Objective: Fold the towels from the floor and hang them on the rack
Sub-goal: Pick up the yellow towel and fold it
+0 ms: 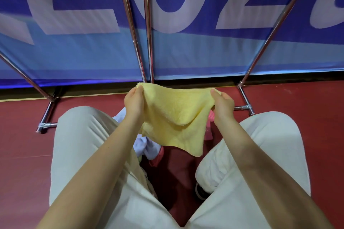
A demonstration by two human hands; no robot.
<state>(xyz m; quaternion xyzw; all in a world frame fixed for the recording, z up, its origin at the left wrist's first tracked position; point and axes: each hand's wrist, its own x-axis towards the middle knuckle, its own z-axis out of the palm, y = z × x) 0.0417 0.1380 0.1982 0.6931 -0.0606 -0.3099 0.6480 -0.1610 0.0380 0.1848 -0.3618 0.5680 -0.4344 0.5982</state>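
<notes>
Left hand (134, 100): fingers curled, pinching the upper left corner of the yellow towel (176, 117).
Right hand (222, 103): fingers curled, pinching the upper right corner.
Yellow towel: stretched between both sets of fingers, top edge sagging slightly, lower part hanging to a point beneath the right fingers, above the floor (290, 98).
Other towels: white towel (149, 147) and pink towel (209, 132) on the floor below the fingers, partly hidden.
Rack (147, 24): chrome bars beyond the fingertips, feet on the floor.
Knees (78, 135): in light trousers, either side of the wrists.
</notes>
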